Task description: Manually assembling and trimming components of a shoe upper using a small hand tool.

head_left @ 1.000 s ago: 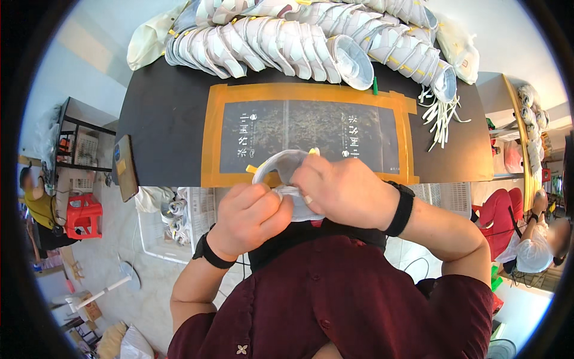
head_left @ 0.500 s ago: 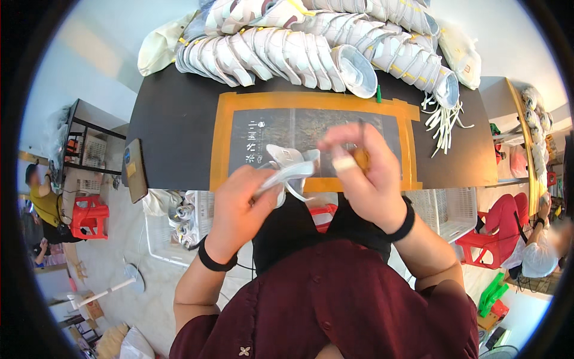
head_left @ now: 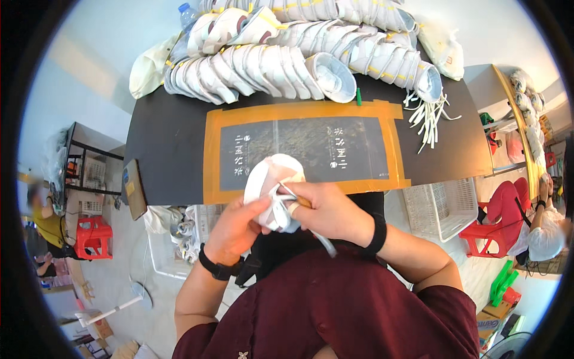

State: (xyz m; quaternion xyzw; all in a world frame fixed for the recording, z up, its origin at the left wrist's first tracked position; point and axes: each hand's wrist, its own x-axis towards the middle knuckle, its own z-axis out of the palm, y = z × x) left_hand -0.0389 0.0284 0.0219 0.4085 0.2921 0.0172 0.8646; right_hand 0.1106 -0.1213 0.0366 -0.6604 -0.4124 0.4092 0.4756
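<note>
At the dark worktop's (head_left: 161, 137) near edge, the left hand (head_left: 232, 226) grips the side of a pale shoe upper (head_left: 272, 170), seemingly light, soft and best held there, as the right hand (head_left: 329, 209) pinches a white strip (head_left: 326, 244).

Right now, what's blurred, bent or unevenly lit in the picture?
Head view: the white strip trailing below the right hand is smeared, probably by motion; the fisheye bows the black tabletop, whose right front corner looks warmer and brighter; the picture's corners are black.
</note>
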